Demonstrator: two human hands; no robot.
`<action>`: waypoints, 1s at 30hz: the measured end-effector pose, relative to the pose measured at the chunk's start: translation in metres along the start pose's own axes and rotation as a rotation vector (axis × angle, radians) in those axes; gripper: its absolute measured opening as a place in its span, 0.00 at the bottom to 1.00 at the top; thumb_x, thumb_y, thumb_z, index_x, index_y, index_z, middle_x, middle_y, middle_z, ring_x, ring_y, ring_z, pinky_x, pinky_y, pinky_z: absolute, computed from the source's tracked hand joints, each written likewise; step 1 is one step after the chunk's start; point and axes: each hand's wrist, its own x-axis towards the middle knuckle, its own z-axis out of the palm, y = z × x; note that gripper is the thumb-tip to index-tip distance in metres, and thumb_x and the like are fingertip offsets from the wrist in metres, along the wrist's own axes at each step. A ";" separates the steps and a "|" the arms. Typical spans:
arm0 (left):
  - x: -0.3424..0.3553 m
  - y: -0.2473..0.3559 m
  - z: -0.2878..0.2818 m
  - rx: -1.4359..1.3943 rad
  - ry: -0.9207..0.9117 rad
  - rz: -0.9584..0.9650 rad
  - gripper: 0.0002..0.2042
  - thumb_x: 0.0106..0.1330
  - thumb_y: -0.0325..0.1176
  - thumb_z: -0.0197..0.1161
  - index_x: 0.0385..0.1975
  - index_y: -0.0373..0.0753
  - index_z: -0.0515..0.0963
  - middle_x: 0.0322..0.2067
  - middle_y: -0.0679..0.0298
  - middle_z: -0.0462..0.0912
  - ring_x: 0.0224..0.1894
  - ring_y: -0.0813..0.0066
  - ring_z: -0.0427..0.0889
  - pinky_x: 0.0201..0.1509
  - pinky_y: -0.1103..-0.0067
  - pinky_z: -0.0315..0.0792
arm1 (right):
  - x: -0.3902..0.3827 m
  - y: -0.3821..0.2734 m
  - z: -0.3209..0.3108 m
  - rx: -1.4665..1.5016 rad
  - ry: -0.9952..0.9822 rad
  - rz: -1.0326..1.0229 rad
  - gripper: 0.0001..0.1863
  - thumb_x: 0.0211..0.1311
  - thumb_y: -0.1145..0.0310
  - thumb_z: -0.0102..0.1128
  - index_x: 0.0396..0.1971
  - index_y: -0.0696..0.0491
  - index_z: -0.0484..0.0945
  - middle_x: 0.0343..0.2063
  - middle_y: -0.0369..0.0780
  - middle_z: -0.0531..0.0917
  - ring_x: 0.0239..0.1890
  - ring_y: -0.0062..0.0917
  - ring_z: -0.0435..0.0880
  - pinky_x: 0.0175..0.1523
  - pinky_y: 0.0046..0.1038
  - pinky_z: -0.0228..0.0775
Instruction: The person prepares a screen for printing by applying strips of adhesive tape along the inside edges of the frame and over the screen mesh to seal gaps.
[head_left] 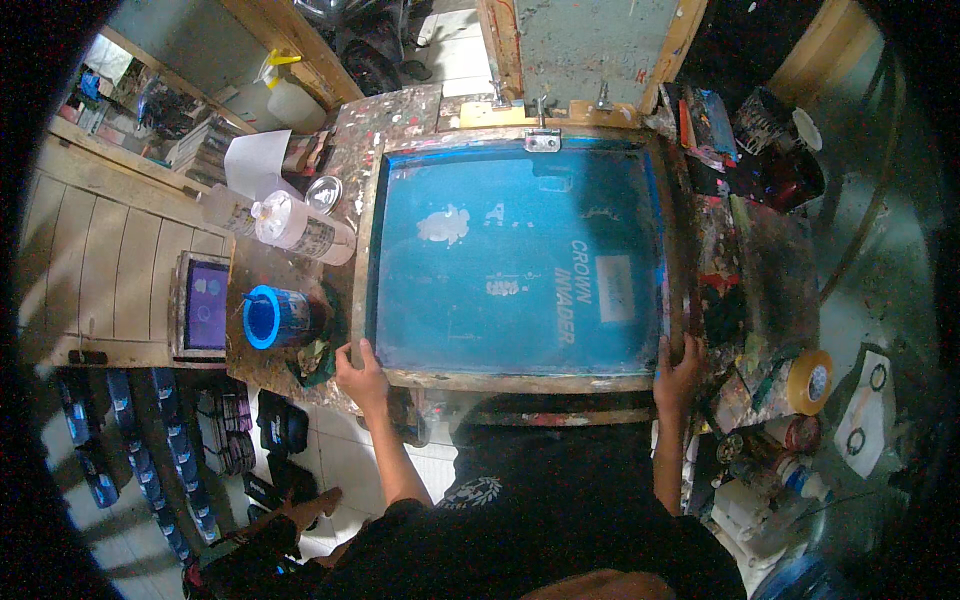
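A wooden screen printing frame [520, 382] with blue-green mesh [520, 240] lies in front of me. Pale stencil shapes and lettering show on the mesh. A metal hinge clamp [543, 141] grips its far edge. My left hand [362, 378] is closed round the near left corner, thumb up on the wood. At the near right corner my right hand [680, 372] holds the frame's side in the same way. What lies under the frame is hidden. Left of the frame stands a blue-rimmed tub [275, 318] with a blue handle in it, beside a dark green cloth [317, 362].
A plastic bottle [302, 228] and a round lid [324, 194] are at the left. A spray bottle [290, 105] stands farther back. Rolls of tape [810, 383] sit at the right edge, paint-stained tubs [790, 178] behind. Printed dark pieces [140, 440] lie in rows on the floor; another person's hand [315, 508] is near.
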 end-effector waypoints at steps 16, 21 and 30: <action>0.003 -0.009 0.000 0.018 -0.037 0.014 0.15 0.61 0.39 0.62 0.35 0.31 0.76 0.31 0.49 0.81 0.35 0.54 0.80 0.40 0.67 0.71 | 0.001 -0.002 -0.003 0.002 -0.019 -0.014 0.28 0.64 0.52 0.56 0.50 0.64 0.71 0.53 0.55 0.71 0.56 0.49 0.69 0.62 0.44 0.58; 0.001 0.004 -0.006 0.030 -0.063 -0.059 0.16 0.62 0.41 0.62 0.36 0.31 0.76 0.33 0.47 0.81 0.37 0.51 0.79 0.43 0.65 0.70 | 0.004 -0.002 -0.005 -0.056 -0.029 -0.022 0.28 0.64 0.53 0.56 0.50 0.64 0.71 0.52 0.54 0.72 0.55 0.48 0.70 0.60 0.42 0.61; 0.002 -0.010 0.003 0.046 -0.019 0.034 0.17 0.63 0.41 0.61 0.37 0.30 0.75 0.31 0.48 0.81 0.33 0.53 0.79 0.41 0.66 0.70 | 0.005 0.012 0.009 0.008 0.048 -0.107 0.24 0.63 0.55 0.57 0.46 0.63 0.72 0.43 0.51 0.75 0.48 0.46 0.74 0.53 0.41 0.64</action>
